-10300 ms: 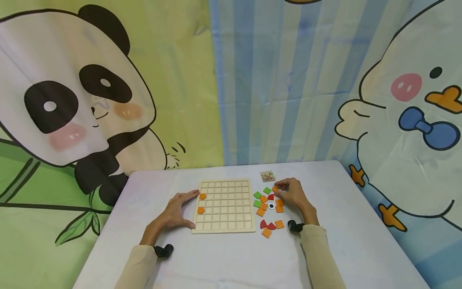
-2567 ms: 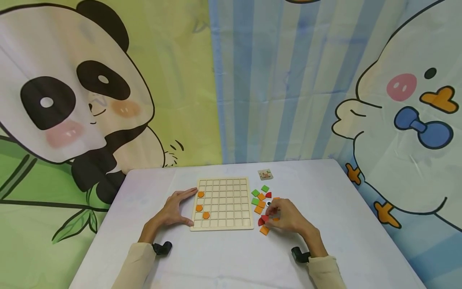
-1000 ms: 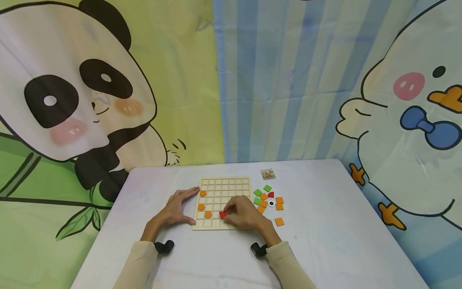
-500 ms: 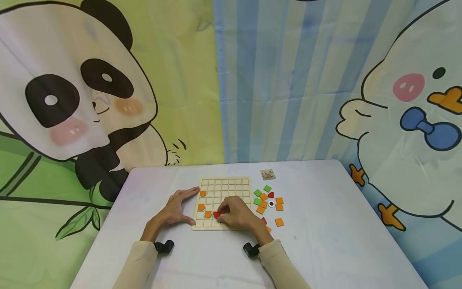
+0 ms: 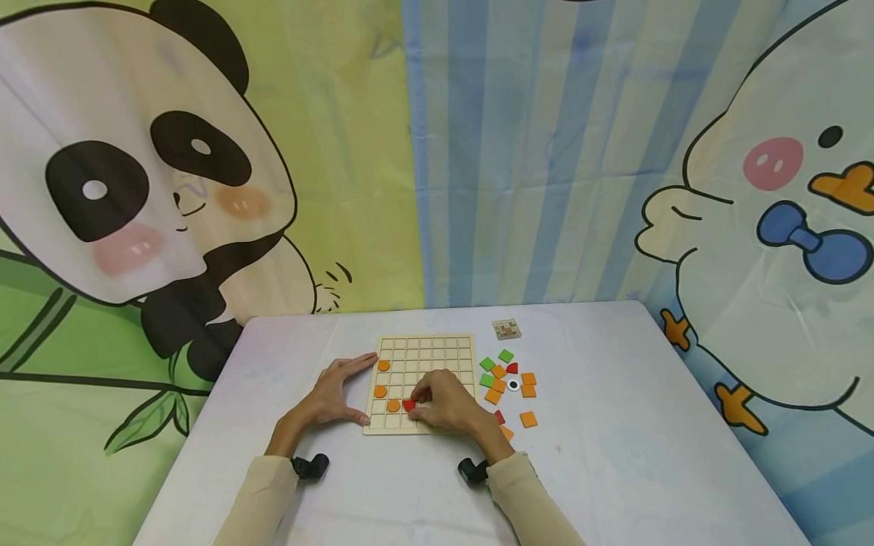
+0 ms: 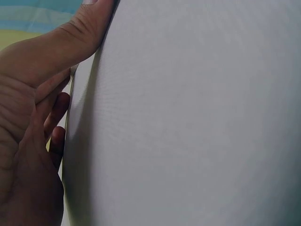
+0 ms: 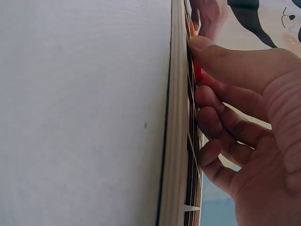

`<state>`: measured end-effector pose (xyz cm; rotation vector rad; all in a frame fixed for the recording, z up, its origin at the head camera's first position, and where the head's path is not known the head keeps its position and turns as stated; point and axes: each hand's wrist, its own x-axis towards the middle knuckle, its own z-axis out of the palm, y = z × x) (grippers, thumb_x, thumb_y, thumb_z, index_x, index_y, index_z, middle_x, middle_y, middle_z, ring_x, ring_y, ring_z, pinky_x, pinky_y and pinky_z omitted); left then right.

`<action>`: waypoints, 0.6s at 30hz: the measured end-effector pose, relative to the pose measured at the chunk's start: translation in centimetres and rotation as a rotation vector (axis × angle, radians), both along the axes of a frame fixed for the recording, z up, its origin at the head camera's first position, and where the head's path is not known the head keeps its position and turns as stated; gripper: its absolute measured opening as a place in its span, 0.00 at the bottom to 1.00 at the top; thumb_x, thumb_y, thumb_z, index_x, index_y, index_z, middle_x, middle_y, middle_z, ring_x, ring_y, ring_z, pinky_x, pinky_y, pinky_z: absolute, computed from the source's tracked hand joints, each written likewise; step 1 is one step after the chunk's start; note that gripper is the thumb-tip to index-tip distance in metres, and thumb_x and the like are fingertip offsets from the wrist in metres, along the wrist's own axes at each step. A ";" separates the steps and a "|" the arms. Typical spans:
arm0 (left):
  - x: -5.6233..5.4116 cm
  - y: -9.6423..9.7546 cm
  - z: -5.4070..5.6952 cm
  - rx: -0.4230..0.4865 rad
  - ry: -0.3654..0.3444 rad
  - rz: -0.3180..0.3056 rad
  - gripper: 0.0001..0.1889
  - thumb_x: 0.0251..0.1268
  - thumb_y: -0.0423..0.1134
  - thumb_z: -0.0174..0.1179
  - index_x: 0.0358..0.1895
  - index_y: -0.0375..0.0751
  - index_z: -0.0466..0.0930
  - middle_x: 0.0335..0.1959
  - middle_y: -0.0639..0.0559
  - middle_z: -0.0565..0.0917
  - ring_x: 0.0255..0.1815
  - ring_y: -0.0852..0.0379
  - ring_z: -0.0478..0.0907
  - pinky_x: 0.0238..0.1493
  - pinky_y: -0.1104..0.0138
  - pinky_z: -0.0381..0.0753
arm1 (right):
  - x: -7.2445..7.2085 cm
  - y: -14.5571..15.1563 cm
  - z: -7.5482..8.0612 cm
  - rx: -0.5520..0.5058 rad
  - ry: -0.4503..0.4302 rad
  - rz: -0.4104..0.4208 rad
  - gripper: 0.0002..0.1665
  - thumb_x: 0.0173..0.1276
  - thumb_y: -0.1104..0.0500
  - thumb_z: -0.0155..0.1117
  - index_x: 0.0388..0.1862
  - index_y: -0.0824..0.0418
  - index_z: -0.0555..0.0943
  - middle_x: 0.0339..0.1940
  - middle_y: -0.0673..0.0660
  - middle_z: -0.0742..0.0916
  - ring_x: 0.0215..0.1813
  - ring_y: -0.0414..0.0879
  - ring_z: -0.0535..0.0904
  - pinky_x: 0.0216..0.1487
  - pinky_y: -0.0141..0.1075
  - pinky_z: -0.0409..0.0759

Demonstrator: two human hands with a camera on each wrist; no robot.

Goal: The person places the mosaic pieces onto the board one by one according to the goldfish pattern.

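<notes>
A wooden grid board (image 5: 426,349) lies on the white table. Along its left edge my left hand (image 5: 334,394) is spread, thumb near the front corner and fingertips farther back; the left wrist view shows this hand (image 6: 42,70) from the palm side. Between thumb and index finger, my right hand (image 5: 447,402) pinches a red quarter-circle tile (image 5: 408,406) low over the board, just right of an orange disc (image 5: 394,406). Two more discs sit on the left column, one of them this orange disc (image 5: 385,365). In the right wrist view, the red tile (image 7: 197,70) shows beside the thumb.
Right of the board lie several loose tiles: green squares (image 5: 506,356), orange squares (image 5: 529,419), a red tile (image 5: 513,368) and a white disc with a black centre (image 5: 514,385). Behind them is a small patterned card (image 5: 507,329). A printed curtain (image 5: 478,152) hangs behind.
A third orange disc has come onto the board. My right hand took the red tile from the loose pieces and carried it left onto the board. The left hand has stayed put.
</notes>
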<state>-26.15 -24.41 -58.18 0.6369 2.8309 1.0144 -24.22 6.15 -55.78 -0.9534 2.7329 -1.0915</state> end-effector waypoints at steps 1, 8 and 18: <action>0.0 0.0 0.0 -0.002 0.001 0.000 0.69 0.30 0.59 0.93 0.85 0.51 0.68 0.87 0.51 0.68 0.77 0.39 0.67 0.72 0.37 0.63 | 0.0 0.0 0.0 -0.001 0.000 -0.001 0.14 0.62 0.54 0.86 0.42 0.59 0.93 0.37 0.50 0.93 0.38 0.39 0.86 0.43 0.29 0.82; 0.0 0.0 0.1 0.003 0.016 -0.013 0.69 0.29 0.58 0.93 0.85 0.49 0.68 0.87 0.50 0.69 0.76 0.40 0.68 0.71 0.39 0.64 | 0.1 -0.3 0.5 0.013 -0.003 -0.001 0.11 0.65 0.56 0.84 0.43 0.59 0.94 0.37 0.49 0.93 0.37 0.34 0.82 0.43 0.28 0.82; 0.1 -0.1 0.2 0.008 0.019 -0.015 0.68 0.30 0.58 0.93 0.85 0.49 0.68 0.87 0.49 0.69 0.76 0.39 0.68 0.71 0.37 0.63 | -0.2 -0.5 0.5 0.003 -0.036 0.004 0.08 0.67 0.59 0.82 0.42 0.60 0.94 0.35 0.47 0.91 0.35 0.33 0.81 0.41 0.28 0.81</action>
